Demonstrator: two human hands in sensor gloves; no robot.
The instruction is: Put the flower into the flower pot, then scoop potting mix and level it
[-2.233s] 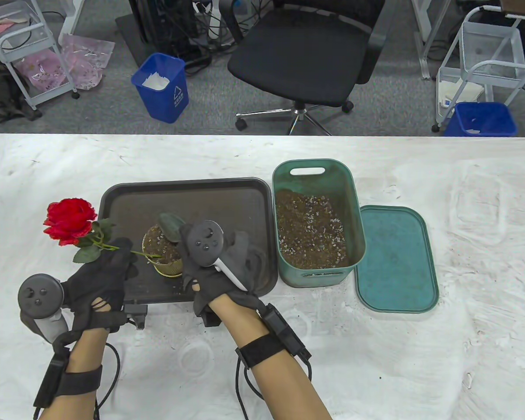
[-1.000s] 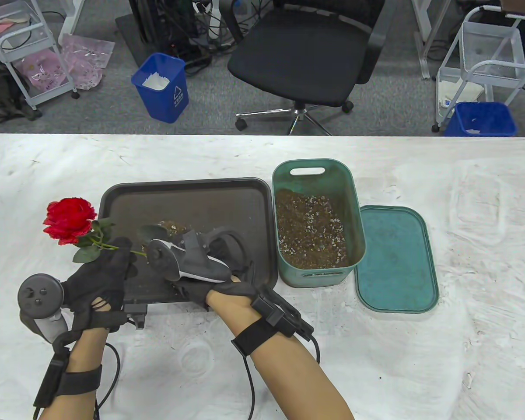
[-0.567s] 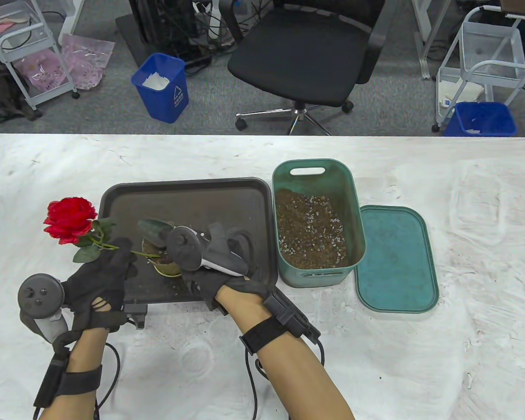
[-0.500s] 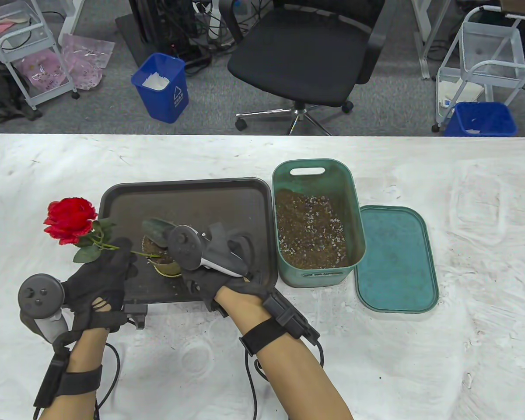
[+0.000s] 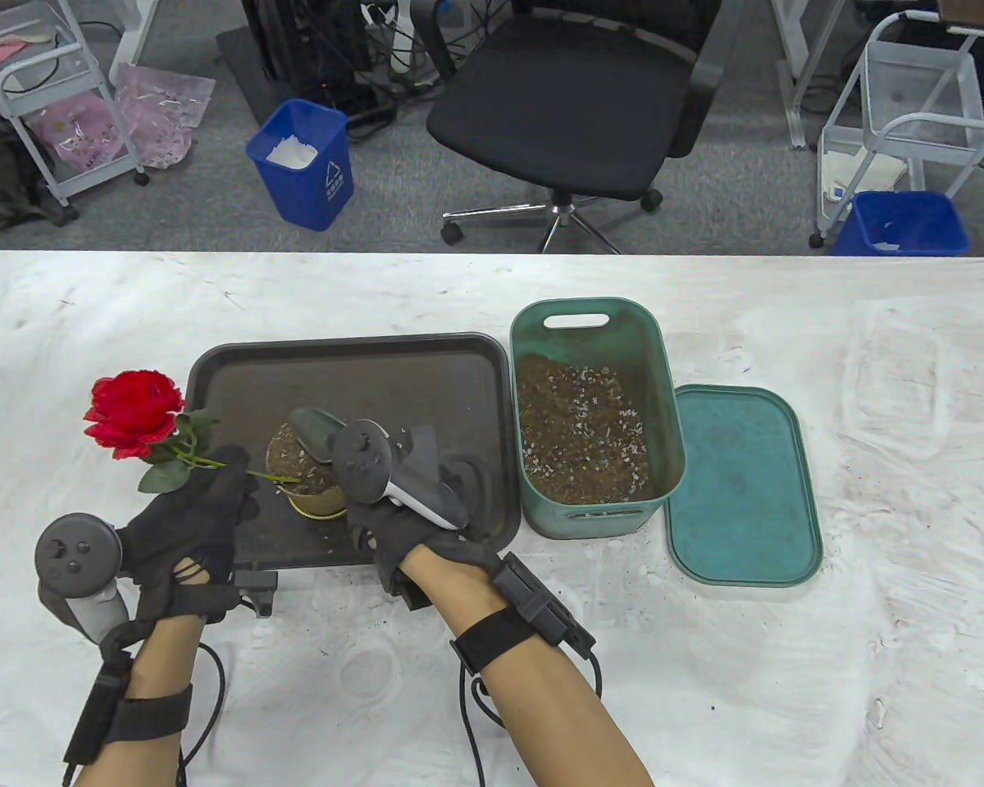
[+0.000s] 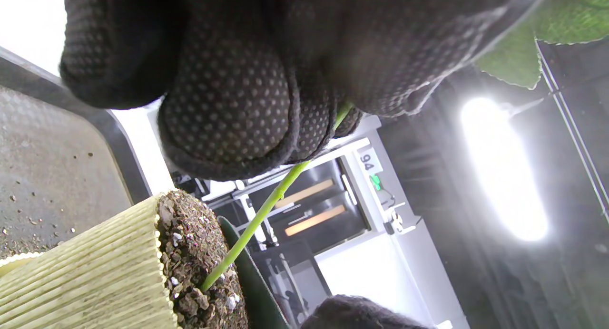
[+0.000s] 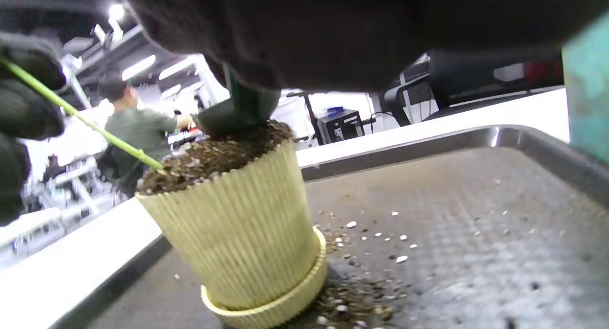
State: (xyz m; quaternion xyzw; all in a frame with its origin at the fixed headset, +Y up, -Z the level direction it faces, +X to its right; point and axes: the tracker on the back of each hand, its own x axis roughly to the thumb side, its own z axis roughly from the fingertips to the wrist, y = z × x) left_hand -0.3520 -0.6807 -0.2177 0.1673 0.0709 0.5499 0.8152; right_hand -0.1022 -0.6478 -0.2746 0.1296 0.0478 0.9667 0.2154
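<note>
In the table view, we see the left hand (image 5: 182, 533) gripping the thin green stem of the red artificial rose (image 5: 131, 414), fingers curled round it. The bloom leans out to the left over the white tabletop (image 5: 869, 459) while the stem's foot runs into the ribbed pale-yellow plastic flower pot (image 5: 312, 484). That pot stands on the dark rectangular tray (image 5: 361, 369), near its front edge. The right hand (image 5: 410, 525) is curled round the handle of a small dark-green scoop (image 5: 318, 432), whose blade lies on the brown potting mix at the top of the pot. Just right of the tray stands the teal plastic bin of potting mix (image 5: 594, 418), and its flat teal lid (image 5: 742, 484) lies beside it on the tabletop.

From the left wrist view, we see the gloved fingers (image 6: 228, 105) pinching the stem, which slants down and sinks into the speckled mix filling the pot (image 6: 95, 272) to its rim. The scoop's dark edge (image 6: 247, 272) sits just beside the stem's foot.

From the right wrist view, we see the pot (image 7: 238, 234) upright in its matching saucer on the tray (image 7: 452, 215), with crumbs of mix scattered round its base. The scoop blade (image 7: 238, 112) rests on the heaped mix, and the stem enters the mix on the pot's left side. The right hand's own fingers are a dark blur at the top, so their grip cannot be read here.
</note>
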